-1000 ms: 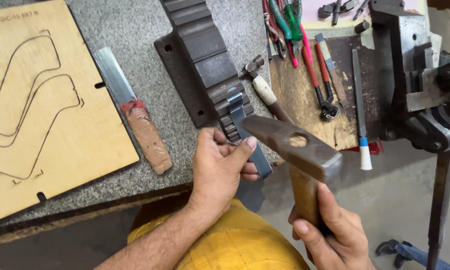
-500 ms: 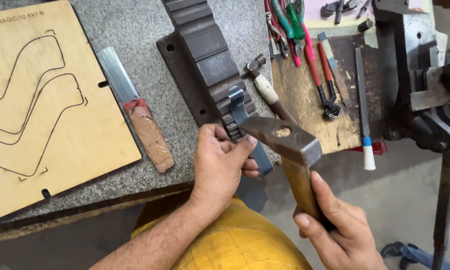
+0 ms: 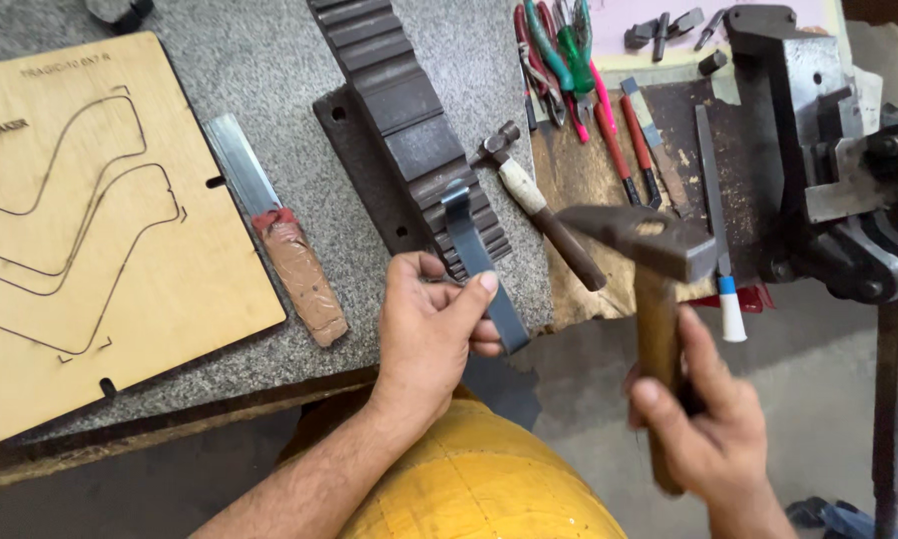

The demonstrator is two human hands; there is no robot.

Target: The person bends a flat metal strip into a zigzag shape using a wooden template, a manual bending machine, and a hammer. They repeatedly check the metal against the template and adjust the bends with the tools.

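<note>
The left hand [image 3: 431,329] pinched a bent steel strip [image 3: 479,265] between thumb and fingers [image 3: 486,283], its hooked upper end resting on the stepped iron block [image 3: 409,130] at the tabletop [image 3: 269,60] edge. The strip's long axis ran diagonally — toward the body. The right hand [image 3: 708,424], fingers wrapped tight, held a hammer [image 3: 644,245] just right of the strip, head raised.
</note>
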